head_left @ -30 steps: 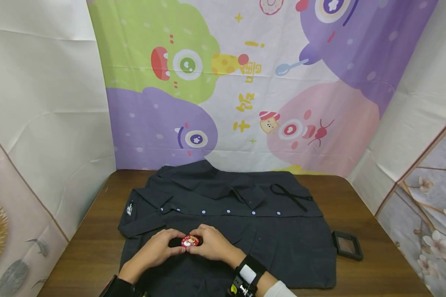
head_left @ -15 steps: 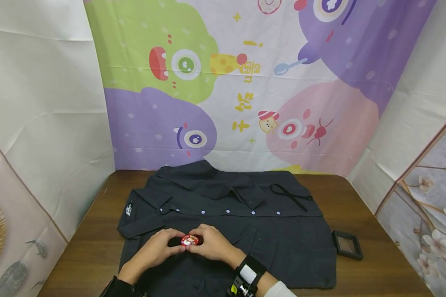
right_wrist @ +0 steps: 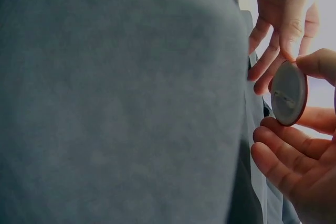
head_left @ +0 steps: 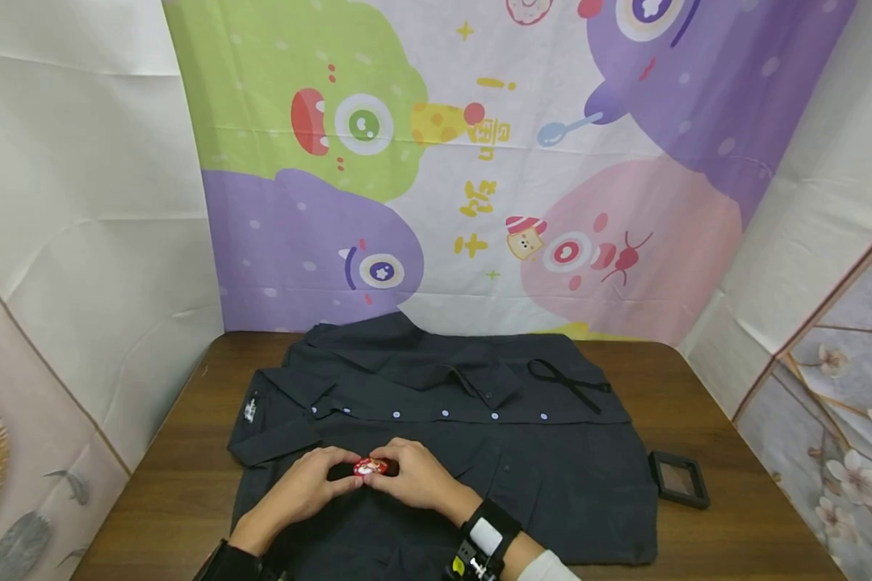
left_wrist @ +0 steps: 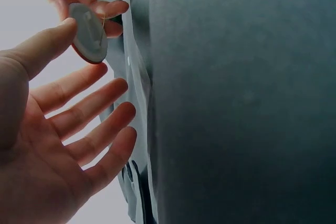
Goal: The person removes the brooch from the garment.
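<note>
Both hands hold a round pin-back button badge [head_left: 371, 467] over a dark button-up shirt [head_left: 552, 484]. Its printed red face shows in the head view. My left hand [head_left: 307, 484] pinches one edge between thumb and index finger, while my right hand [head_left: 421, 480] pinches the opposite edge the same way. The pale back of the badge [left_wrist: 89, 32] faces the left wrist camera, and a thin pin wire sticks out from it there. In the right wrist view the back of the badge [right_wrist: 289, 94] shows its clasp. The other fingers of both hands are spread.
The shirt lies spread over a brown wooden table [head_left: 167, 500], with a row of pale buttons across it. A black cord [head_left: 567, 385] lies on its far right part. At the right stands a small black square frame [head_left: 679, 479]. A cartoon-printed cloth [head_left: 472, 298] hangs behind.
The badge has tilted, so its red face looks narrower in the head view. Both hands stay in nearly the same place.
</note>
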### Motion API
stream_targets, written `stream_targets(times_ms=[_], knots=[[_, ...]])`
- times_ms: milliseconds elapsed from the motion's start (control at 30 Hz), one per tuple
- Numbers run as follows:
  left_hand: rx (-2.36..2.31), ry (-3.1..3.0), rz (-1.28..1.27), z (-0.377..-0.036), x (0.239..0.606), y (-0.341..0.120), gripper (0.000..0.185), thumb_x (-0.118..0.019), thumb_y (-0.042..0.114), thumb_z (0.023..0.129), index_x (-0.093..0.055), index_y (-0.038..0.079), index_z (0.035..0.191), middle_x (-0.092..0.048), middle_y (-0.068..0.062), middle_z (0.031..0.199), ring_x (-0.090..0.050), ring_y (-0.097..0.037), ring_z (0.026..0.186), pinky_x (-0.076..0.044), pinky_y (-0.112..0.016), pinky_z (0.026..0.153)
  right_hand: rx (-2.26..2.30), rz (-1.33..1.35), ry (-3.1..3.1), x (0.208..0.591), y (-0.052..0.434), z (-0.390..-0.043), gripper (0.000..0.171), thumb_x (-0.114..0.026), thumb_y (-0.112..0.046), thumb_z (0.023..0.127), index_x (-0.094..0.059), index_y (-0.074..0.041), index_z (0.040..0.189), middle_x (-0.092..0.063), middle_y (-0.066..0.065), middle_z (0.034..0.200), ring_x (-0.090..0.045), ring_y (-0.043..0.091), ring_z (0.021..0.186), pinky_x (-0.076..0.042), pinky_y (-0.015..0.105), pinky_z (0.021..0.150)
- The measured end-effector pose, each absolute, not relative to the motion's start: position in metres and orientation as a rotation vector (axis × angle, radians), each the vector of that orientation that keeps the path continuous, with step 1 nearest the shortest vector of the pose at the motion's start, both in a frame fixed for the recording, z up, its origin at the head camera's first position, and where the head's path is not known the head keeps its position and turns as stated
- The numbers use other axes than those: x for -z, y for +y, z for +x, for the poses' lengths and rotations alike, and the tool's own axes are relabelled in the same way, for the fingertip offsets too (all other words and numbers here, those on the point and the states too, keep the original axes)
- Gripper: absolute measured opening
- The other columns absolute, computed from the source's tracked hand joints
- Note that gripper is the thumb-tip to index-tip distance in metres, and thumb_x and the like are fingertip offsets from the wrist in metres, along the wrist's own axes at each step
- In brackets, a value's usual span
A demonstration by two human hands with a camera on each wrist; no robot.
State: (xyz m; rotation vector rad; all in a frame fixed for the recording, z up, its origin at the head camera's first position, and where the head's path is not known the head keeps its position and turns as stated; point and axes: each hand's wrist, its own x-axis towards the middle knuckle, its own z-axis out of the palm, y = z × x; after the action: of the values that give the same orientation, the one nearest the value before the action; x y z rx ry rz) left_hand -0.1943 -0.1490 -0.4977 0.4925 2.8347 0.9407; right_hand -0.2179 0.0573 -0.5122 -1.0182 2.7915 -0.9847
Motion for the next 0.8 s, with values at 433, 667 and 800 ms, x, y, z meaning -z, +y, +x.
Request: stream_targets(times_ms=[433,667,800], knots=[[-0.97,2.836,0.494,-0.1952,0.5,-0.1512,0.032,-0.069,0.036,0.089,-0.072,0.011,0.107,-0.071,-0.003,0.109,-0.064,-0.027,0.108,-0.048,-0.051,0.094,1.106,-0.984,2.759,0.5151,0.0567,-0.2173,0.023,-0.07,-0.036,0.088,-0.073,-0.016,0.1,-0.065,-0.008,0.087,-0.051,-0.004,0.075,-0.042,0.012,0.069],[-0.995,2.831,0.52,-0.1931,0.4953,-0.153,0.029,-0.068,0.035,0.089,-0.072,0.011,0.106,-0.071,-0.003,0.106,-0.065,-0.026,0.104,-0.05,-0.049,0.09,1.121,-1.053,2.73,0.5133,0.0601,-0.2163,0.025,-0.075,-0.023,0.083,-0.072,-0.013,0.105,-0.067,-0.003,0.088,-0.053,-0.003,0.074,-0.043,0.011,0.068],[-0.99,2.83,0.525,-0.1936,0.494,-0.1532,0.029,-0.068,0.035,0.089,-0.072,0.011,0.106,-0.071,-0.002,0.106,-0.065,-0.025,0.103,-0.05,-0.048,0.089,1.124,-1.045,2.722,0.5132,0.0606,-0.217,0.027,-0.074,-0.015,0.08,-0.071,-0.012,0.106,-0.068,-0.002,0.089,-0.055,-0.002,0.074,-0.044,0.01,0.067]])
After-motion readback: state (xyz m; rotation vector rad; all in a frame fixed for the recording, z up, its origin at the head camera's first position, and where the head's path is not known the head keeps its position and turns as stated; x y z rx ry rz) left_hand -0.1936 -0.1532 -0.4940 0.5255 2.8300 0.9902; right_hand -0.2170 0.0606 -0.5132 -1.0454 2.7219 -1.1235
